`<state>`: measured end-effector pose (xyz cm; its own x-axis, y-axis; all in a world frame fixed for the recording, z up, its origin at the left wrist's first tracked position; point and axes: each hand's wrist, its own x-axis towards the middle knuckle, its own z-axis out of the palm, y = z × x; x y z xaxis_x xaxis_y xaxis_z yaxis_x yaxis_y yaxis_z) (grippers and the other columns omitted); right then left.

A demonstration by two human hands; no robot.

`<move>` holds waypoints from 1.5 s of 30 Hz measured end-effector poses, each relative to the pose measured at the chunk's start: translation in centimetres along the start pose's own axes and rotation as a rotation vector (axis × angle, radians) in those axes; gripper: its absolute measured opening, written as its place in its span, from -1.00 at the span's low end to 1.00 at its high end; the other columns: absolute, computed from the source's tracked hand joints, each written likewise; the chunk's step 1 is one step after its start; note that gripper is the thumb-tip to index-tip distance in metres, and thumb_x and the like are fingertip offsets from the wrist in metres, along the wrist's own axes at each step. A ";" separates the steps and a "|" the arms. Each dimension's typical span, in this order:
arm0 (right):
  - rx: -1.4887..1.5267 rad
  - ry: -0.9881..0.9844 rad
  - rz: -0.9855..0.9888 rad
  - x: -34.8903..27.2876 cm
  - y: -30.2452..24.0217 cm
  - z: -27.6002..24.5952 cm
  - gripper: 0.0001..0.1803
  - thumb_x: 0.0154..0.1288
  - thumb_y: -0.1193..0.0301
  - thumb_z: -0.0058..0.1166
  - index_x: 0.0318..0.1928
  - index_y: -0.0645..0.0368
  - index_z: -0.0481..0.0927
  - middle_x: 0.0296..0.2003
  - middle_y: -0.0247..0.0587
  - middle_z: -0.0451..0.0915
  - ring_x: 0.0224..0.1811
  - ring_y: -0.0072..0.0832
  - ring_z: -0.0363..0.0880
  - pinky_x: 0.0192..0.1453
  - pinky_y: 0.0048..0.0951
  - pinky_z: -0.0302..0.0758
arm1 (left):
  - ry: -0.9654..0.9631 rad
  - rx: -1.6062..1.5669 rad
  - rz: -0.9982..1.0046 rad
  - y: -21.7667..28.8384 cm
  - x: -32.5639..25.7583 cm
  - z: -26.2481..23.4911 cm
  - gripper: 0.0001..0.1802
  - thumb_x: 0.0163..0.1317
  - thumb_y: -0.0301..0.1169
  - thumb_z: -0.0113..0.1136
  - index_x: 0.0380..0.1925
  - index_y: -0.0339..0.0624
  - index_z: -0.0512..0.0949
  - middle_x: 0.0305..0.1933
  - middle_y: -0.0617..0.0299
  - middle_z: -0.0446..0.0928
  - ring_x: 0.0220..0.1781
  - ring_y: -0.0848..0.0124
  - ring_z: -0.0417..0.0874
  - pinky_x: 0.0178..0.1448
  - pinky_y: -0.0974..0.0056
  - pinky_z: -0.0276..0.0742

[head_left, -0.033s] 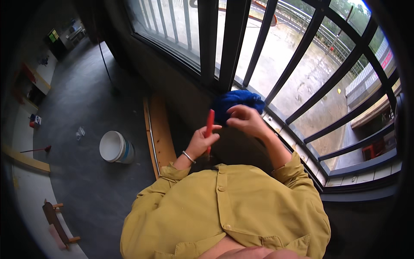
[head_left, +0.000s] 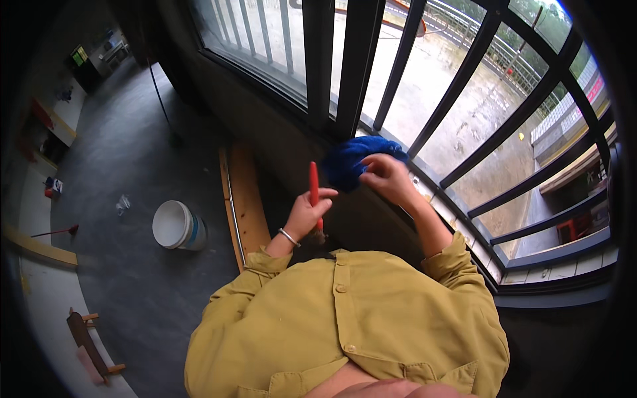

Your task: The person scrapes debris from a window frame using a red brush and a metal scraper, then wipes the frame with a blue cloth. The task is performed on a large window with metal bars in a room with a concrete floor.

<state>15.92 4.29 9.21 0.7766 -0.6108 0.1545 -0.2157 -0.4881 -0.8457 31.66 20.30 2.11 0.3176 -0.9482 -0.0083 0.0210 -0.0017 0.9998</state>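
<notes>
My left hand point(head_left: 306, 213) is closed round the red handle of a brush point(head_left: 314, 182). The handle points up and away from me, and the brownish bristle end point(head_left: 319, 236) shows below the hand, near my shirt. A pale bracelet is on that wrist. My right hand point(head_left: 390, 180) is in front of a bunched blue cloth point(head_left: 352, 159) by the window sill. Its fingers are half curled, with a gap between thumb and forefinger and nothing visible in it. Whether the fingertips touch the cloth, I cannot tell.
A barred window point(head_left: 458, 99) with a tiled sill point(head_left: 438, 202) runs along the right. Left of my hands lies a wooden board point(head_left: 247, 205) with a metal rail. A white bucket point(head_left: 174, 225) stands on the grey floor, and a small bench point(head_left: 93, 345) is at lower left.
My right hand has shifted slightly right. The brush in my left hand has moved a little left and nearer me, and more of its bristle end shows.
</notes>
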 end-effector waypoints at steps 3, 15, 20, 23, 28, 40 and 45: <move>-0.599 0.282 -0.074 0.7 1.7 -2.3 -0.49 -0.09 0.52 0.21 -0.01 0.13 0.44 -0.17 -0.07 0.42 -0.11 -0.17 0.45 -0.02 -0.35 0.42 | 0.114 0.089 0.004 -0.3 2.0 -0.8 -0.77 0.12 -0.51 0.07 -0.19 -0.17 0.57 -0.65 0.51 0.27 -0.58 0.71 0.27 -0.47 0.55 0.20; -0.467 0.258 -0.396 3.2 -2.5 -0.2 -0.83 -0.08 0.54 0.11 -0.39 0.20 0.47 -0.44 -0.11 0.48 -0.29 -0.14 0.48 -0.21 -0.27 0.45 | 0.272 0.533 0.606 2.3 7.6 0.4 -0.36 -0.03 -0.40 0.27 0.13 -0.11 0.33 -0.08 0.11 0.46 -0.07 0.23 0.53 0.00 0.28 0.44; -0.216 -0.005 -0.318 5.2 -8.7 1.0 -0.71 0.01 0.51 0.15 -0.19 0.22 0.47 -0.24 -0.10 0.46 -0.23 -0.17 0.47 -0.17 -0.30 0.47 | 0.382 0.043 0.409 0.6 6.2 -2.7 -0.60 -0.05 -0.57 0.20 -0.11 -0.28 0.46 -0.22 0.23 0.55 -0.22 0.47 0.57 -0.07 0.36 0.45; -0.821 0.126 -0.513 8.8 -8.5 -1.3 -0.76 0.07 0.39 0.11 -0.22 0.18 0.53 -0.14 -0.17 0.46 0.00 -0.31 0.39 -0.02 -0.32 0.39 | 0.563 0.056 0.271 0.0 4.9 -6.0 -0.66 -0.03 -0.55 0.23 -0.17 -0.27 0.48 -0.23 0.26 0.55 -0.20 0.49 0.55 -0.06 0.39 0.42; -1.580 0.052 -0.911 15.3 -10.1 -3.0 -0.82 0.03 0.36 0.03 -0.35 0.10 0.63 -0.16 -0.28 0.52 0.04 -0.37 0.33 0.11 -0.38 0.23 | 0.623 -0.024 0.346 0.0 4.3 -6.8 -0.68 -0.02 -0.54 0.24 -0.20 -0.27 0.48 -0.27 0.28 0.53 -0.20 0.52 0.52 -0.08 0.41 0.41; -1.740 0.029 -0.710 11.4 -10.3 -4.9 -0.90 -0.07 0.42 0.04 -0.47 0.08 0.59 -0.38 -0.44 0.45 -0.10 -0.54 0.31 0.06 -0.53 0.16 | 0.586 -0.141 0.268 -1.2 0.9 -7.2 -0.70 0.02 -0.57 0.20 -0.19 -0.26 0.45 -0.27 0.32 0.50 -0.19 0.53 0.49 -0.07 0.42 0.40; -1.640 0.022 -0.633 5.1 -9.6 -7.6 -0.90 -0.04 0.44 0.00 -0.45 0.10 0.56 -0.33 -0.36 0.45 -0.08 -0.46 0.33 0.16 -0.41 0.15 | 0.537 -0.185 0.342 0.4 -0.3 -6.6 -0.69 0.03 -0.55 0.20 -0.17 -0.24 0.44 -0.27 0.33 0.49 -0.19 0.55 0.48 -0.06 0.43 0.40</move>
<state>17.42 1.13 22.05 0.9649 -0.0963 0.2442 -0.2413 -0.6916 0.6808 37.81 22.66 2.35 0.7630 -0.5950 0.2526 -0.0176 0.3715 0.9283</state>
